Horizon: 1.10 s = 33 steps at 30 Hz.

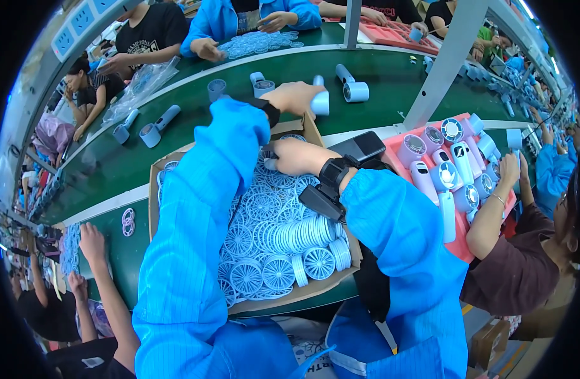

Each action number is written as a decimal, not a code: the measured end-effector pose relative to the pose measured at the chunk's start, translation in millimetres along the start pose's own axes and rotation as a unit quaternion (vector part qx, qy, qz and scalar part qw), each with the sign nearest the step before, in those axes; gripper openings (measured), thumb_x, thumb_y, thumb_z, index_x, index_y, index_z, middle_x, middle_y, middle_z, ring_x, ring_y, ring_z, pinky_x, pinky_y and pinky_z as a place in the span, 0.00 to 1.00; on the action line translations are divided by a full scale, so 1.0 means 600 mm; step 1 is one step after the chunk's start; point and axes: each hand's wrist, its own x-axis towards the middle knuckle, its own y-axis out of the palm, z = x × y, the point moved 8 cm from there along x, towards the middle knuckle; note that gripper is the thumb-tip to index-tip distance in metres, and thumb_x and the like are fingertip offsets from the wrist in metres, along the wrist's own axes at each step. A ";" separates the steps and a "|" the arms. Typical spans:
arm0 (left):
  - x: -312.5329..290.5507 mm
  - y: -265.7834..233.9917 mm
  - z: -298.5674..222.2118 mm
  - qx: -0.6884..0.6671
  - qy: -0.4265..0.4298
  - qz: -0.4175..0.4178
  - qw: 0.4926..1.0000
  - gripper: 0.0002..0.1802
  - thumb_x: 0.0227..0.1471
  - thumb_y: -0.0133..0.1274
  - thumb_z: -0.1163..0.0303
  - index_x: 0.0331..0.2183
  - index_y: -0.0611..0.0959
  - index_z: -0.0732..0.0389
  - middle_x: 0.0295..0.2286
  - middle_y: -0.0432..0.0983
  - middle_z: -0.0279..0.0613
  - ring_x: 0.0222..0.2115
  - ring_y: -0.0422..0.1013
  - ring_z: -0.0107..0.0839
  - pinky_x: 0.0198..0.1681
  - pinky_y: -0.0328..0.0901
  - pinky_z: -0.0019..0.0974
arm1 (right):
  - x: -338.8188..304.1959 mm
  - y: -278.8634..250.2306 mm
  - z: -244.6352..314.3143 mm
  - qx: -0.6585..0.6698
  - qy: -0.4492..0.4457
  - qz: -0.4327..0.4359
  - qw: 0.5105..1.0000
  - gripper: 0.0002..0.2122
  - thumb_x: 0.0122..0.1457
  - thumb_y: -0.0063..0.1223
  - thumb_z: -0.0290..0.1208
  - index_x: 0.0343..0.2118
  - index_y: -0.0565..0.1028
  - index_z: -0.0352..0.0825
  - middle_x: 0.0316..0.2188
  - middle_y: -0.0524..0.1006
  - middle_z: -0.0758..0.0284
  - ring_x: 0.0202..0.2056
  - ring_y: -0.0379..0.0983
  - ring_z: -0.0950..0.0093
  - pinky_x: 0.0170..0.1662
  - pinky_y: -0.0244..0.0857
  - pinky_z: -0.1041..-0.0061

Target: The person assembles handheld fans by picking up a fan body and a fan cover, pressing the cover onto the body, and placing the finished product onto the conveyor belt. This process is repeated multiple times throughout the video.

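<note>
My left hand (pixel 294 99) reaches over the green conveyor, its fingers closed around a light blue handheld fan (pixel 320 103), slightly blurred. My right hand (pixel 297 158) is lower, inside the far part of a cardboard box (pixel 312 131), its fingertips pinched on a round fan grille (pixel 264 165) that they partly hide. Many pale blue spoked grilles (pixel 262 205) fill the box, some loose and overlapping, others stacked in a row (pixel 296 234). Dark bands circle both wrists, and a black device is strapped by the right one.
Several handheld fans (pixel 355 91) lie along the conveyor (pixel 207 66). A pink tray (pixel 391 136) packed with fans stands to the right, beside a metal post (pixel 445 63). Purple rings (pixel 128 222) lie left of the box. Co-workers' hands (pixel 508 169) work around me.
</note>
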 end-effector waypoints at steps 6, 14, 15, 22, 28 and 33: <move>-0.150 -0.171 0.056 -0.170 -0.105 -0.347 0.916 0.34 0.40 0.59 0.53 0.45 0.70 0.62 0.34 0.75 0.52 0.36 0.72 0.45 0.38 0.67 0.41 | -0.003 -0.003 0.014 -0.002 -0.002 -0.007 1.000 0.16 0.53 0.49 0.34 0.43 0.72 0.32 0.37 0.75 0.51 0.41 0.70 0.54 0.45 0.63 0.61; -0.377 -0.157 0.093 -0.682 -0.093 -0.469 0.553 0.27 0.52 0.48 0.46 0.37 0.73 0.64 0.28 0.73 0.42 0.25 0.68 0.36 0.31 0.68 0.40 | -0.010 -0.071 0.048 0.209 -0.062 -0.167 0.962 0.11 0.55 0.50 0.26 0.42 0.70 0.31 0.34 0.76 0.64 0.37 0.73 0.74 0.39 0.66 0.74; -0.382 -0.122 0.081 -0.813 -0.088 -0.383 0.430 0.26 0.54 0.46 0.47 0.37 0.73 0.64 0.27 0.72 0.41 0.24 0.67 0.34 0.30 0.68 0.40 | -0.010 -0.069 0.056 0.208 -0.068 -0.157 0.963 0.11 0.55 0.50 0.26 0.42 0.70 0.31 0.34 0.76 0.64 0.37 0.73 0.74 0.39 0.66 0.74; -0.392 -0.052 0.018 -0.788 -0.113 -0.356 0.490 0.30 0.54 0.51 0.62 0.55 0.58 0.51 0.37 0.70 0.43 0.34 0.69 0.30 0.34 0.69 0.36 | -0.035 -0.094 0.074 0.425 -0.089 -0.265 0.861 0.11 0.58 0.46 0.24 0.44 0.67 0.31 0.37 0.74 0.66 0.40 0.71 0.78 0.42 0.67 0.76; -0.415 -0.099 -0.019 -0.638 -0.028 -0.456 0.620 0.56 0.43 0.59 0.79 0.60 0.37 0.45 0.41 0.67 0.45 0.37 0.71 0.31 0.38 0.70 0.36 | -0.037 -0.102 0.102 0.480 -0.124 -0.242 0.834 0.12 0.59 0.46 0.23 0.45 0.65 0.31 0.40 0.73 0.64 0.42 0.71 0.75 0.47 0.67 0.73; -0.430 -0.123 -0.034 -0.549 0.037 -0.516 0.657 0.59 0.41 0.59 0.83 0.61 0.38 0.43 0.42 0.66 0.41 0.38 0.70 0.29 0.41 0.69 0.34 | -0.040 -0.111 0.113 0.511 -0.138 -0.224 0.819 0.13 0.59 0.46 0.25 0.46 0.65 0.30 0.42 0.72 0.63 0.44 0.70 0.72 0.49 0.65 0.70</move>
